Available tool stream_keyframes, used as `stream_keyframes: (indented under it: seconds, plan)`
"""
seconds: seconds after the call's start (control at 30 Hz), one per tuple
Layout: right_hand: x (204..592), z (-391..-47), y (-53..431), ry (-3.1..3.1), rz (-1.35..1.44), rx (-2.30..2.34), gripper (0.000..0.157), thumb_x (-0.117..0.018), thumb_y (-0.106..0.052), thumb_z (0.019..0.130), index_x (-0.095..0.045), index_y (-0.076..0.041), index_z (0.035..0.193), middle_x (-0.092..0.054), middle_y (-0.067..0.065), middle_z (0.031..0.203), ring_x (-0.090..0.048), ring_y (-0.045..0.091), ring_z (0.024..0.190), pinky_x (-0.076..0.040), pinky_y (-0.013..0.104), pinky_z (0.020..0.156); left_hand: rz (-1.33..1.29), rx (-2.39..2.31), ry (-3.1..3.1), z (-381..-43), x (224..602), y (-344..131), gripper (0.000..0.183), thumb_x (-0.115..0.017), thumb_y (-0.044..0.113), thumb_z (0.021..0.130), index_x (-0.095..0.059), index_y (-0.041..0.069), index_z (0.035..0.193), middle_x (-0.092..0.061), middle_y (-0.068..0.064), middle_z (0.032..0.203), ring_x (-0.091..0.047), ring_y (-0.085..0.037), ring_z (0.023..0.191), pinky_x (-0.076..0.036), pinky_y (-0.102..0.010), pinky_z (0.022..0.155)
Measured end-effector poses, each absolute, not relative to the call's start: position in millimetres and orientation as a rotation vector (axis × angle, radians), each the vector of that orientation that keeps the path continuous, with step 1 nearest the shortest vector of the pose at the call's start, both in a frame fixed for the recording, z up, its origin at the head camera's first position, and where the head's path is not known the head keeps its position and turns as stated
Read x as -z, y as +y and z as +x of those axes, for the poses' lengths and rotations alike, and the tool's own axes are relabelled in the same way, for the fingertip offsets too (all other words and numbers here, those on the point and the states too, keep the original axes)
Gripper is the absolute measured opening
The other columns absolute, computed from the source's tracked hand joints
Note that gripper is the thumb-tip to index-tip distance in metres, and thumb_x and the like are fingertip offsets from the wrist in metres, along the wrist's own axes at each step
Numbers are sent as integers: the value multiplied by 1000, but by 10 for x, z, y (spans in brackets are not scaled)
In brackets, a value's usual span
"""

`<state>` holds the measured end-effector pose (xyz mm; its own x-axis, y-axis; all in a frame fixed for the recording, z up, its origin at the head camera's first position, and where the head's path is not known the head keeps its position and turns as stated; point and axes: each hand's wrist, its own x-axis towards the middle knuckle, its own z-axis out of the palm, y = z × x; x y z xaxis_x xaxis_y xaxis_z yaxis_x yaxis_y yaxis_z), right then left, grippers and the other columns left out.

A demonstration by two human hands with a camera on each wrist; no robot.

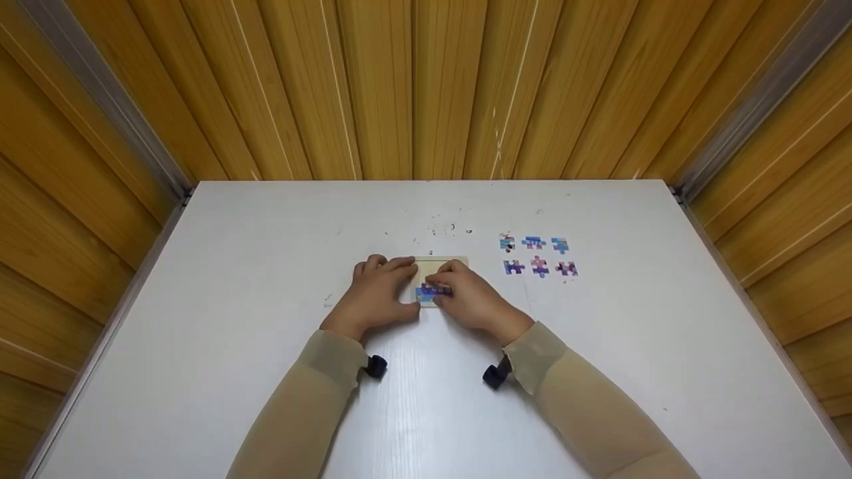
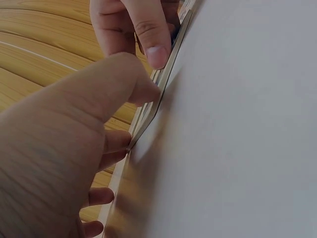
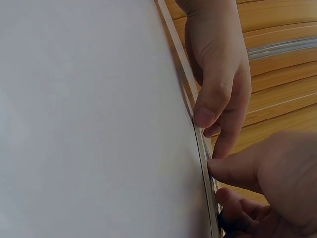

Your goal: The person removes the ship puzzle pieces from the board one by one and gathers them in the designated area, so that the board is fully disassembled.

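Small wooden tray (image 1: 440,259) flat on white table (image 1: 612,372). Left hand (image 1: 375,293) holds its left side, thumb at near corner, fingers at far edge. Right hand (image 1: 474,299): thumb and bent fingers pinch a purple puzzle piece (image 1: 437,291) inside the tray, just above blue pieces (image 1: 424,298) along the near edge. Six loose pieces (image 1: 540,267), two rows of three, right of tray.
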<state>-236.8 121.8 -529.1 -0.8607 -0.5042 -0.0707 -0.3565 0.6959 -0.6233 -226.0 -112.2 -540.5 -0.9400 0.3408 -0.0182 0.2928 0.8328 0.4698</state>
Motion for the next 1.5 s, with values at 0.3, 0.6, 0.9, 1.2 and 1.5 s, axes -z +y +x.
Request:
stream_keyframes:
  seconds: [0.3,0.6,0.9,1.2,1.5]
  plan:
    - [5287,-2371,1172,2658,-685,894,38,-71,-6,108,-74,-8,146,-61,15,142,-66,35,134,-52,52,123,527,-731,2918,-2247,5404,-1142,85,-75,50,88,-60,19,166,-51,5,178,-44,-34,153,-30,-62,130]
    - [5253,-2364,1175,2683,-694,967,36,-75,-5,105,-75,-7,142,-67,11,144,-67,33,139,-50,51,126,514,-741,2905,-2264,5397,-1157,87,-75,52,89,-57,20,168,-48,8,179,-41,-34,157,-29,-61,132]
    - [5271,-2369,1206,2695,-789,963,39,-75,-3,104,-75,-5,143,-72,10,140,-73,32,131,-56,51,120,524,-737,2908,-2276,5432,-1141,87,-74,53,88,-58,21,167,-49,6,179,-43,-33,154,-29,-60,130]
    - [5288,-2367,1217,2676,-805,997,42,-77,-9,102,-74,-3,144,-75,12,137,-74,31,127,-58,51,116,525,-729,2911,-2271,5434,-1140,87,-75,53,88,-58,21,167,-49,6,179,-43,-32,153,-30,-59,130]
    - [5297,-2379,1220,2651,-829,1012,46,-80,-10,100,-74,-2,145,-75,12,133,-73,29,122,-60,50,113,537,-731,2900,-2257,5407,-1147,81,-69,51,95,-56,20,169,-48,6,180,-42,-32,155,-29,-59,131]
